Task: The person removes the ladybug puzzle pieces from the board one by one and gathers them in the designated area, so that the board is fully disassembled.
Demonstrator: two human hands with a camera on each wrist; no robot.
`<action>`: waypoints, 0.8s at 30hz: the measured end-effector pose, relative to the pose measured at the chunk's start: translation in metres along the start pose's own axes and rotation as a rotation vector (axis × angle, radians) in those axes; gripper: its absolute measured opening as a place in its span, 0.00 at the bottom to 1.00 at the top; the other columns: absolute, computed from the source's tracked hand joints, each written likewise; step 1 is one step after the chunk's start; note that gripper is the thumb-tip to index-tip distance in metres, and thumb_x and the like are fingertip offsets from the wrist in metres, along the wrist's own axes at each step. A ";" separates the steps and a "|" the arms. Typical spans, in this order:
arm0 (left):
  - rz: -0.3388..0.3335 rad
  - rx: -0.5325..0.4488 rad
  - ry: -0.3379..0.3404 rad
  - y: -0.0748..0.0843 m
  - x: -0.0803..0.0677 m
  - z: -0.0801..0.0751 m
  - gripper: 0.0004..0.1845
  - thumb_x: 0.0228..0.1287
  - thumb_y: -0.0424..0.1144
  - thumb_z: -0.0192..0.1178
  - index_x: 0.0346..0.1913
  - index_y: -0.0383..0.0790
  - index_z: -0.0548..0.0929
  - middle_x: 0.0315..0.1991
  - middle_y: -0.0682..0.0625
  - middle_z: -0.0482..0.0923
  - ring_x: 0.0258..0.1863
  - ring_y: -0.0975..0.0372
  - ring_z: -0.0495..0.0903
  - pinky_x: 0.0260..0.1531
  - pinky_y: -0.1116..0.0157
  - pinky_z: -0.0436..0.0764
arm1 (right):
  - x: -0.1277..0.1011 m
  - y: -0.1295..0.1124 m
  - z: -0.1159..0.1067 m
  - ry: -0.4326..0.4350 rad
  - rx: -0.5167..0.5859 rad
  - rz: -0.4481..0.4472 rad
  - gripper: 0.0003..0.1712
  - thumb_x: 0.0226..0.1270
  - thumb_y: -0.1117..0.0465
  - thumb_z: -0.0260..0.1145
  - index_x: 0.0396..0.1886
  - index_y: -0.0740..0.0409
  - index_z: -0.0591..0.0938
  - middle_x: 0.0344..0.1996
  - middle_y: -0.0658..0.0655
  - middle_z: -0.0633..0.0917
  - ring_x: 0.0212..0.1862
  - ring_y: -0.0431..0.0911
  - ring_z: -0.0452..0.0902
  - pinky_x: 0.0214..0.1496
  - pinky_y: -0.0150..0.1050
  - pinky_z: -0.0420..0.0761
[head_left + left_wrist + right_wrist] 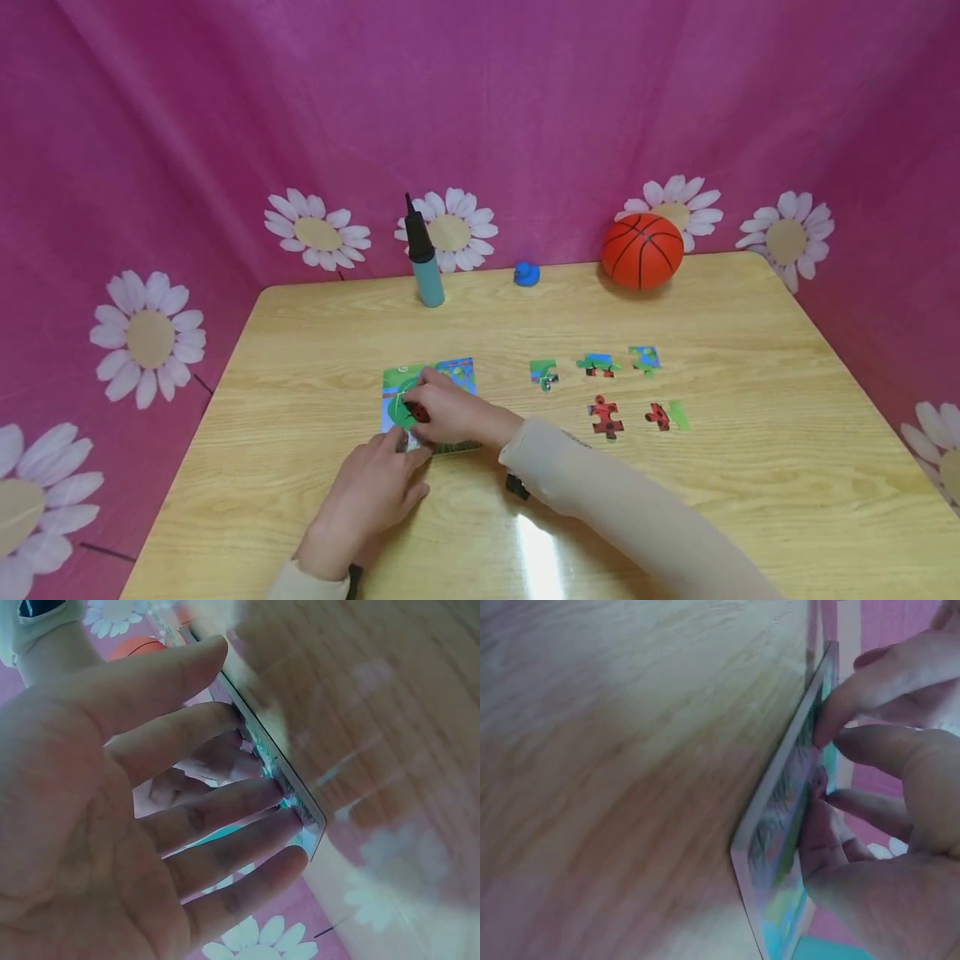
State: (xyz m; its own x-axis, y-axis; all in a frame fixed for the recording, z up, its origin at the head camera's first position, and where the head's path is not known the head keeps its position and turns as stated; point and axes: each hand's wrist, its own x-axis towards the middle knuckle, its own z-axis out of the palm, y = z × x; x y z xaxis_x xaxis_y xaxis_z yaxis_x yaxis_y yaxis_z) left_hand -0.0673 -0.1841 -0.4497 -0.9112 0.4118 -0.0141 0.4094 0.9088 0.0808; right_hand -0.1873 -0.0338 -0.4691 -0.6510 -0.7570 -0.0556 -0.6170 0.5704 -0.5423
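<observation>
Left hand (375, 487) flat, steadying puzzle board (431, 404) at 6 o'clock; right hand (450, 412) pinching ladybird piece (417, 412) to seat it.

Head view: the right hand (450, 412) covers the middle and lower right of the puzzle board (453, 369), so the picture beneath cannot be read. The red piece (418, 412) under its fingers shows only as a small spot; shape not discernible. The left hand (371, 492) hides the board's near left corner. Both forearms are cut by the bottom edge. The five loose pieces (606, 417) are too small for their prints to be made out. Left wrist view: worktop (390, 712) blurred, board seen edge-on only. Right wrist view: board (780, 825) edge-on, its face blurred; right hand cropped at the frame's right edge.
</observation>
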 end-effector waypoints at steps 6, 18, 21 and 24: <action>0.041 0.068 0.044 0.000 0.002 -0.002 0.22 0.57 0.51 0.79 0.54 0.52 0.90 0.42 0.45 0.82 0.33 0.55 0.80 0.25 0.59 0.78 | 0.006 -0.002 0.001 -0.006 0.072 0.072 0.27 0.67 0.60 0.76 0.64 0.62 0.83 0.53 0.58 0.78 0.53 0.43 0.70 0.51 0.31 0.77; -0.009 0.001 -0.021 0.001 0.004 0.000 0.26 0.60 0.50 0.77 0.61 0.52 0.88 0.51 0.39 0.83 0.42 0.49 0.85 0.38 0.52 0.85 | 0.013 0.001 0.003 -0.010 0.265 0.172 0.23 0.62 0.67 0.79 0.54 0.62 0.80 0.49 0.55 0.74 0.42 0.37 0.73 0.45 0.26 0.77; -0.004 0.009 -0.013 0.001 0.004 0.000 0.26 0.59 0.50 0.77 0.61 0.52 0.88 0.49 0.40 0.82 0.40 0.51 0.84 0.37 0.53 0.85 | 0.013 0.001 0.003 -0.006 0.285 0.175 0.24 0.61 0.67 0.79 0.54 0.61 0.79 0.48 0.56 0.74 0.42 0.38 0.72 0.43 0.27 0.77; -0.003 0.019 -0.007 0.001 0.005 -0.001 0.25 0.59 0.50 0.77 0.60 0.52 0.89 0.48 0.41 0.82 0.39 0.51 0.84 0.36 0.54 0.84 | 0.013 0.002 0.004 0.010 0.284 0.167 0.26 0.61 0.67 0.79 0.55 0.58 0.76 0.48 0.55 0.74 0.43 0.39 0.71 0.44 0.28 0.76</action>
State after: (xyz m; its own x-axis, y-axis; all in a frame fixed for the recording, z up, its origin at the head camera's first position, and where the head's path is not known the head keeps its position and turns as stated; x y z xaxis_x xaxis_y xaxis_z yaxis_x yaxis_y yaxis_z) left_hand -0.0712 -0.1815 -0.4491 -0.9120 0.4096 -0.0214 0.4077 0.9110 0.0621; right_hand -0.1952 -0.0439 -0.4736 -0.7382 -0.6563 -0.1560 -0.3544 0.5740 -0.7382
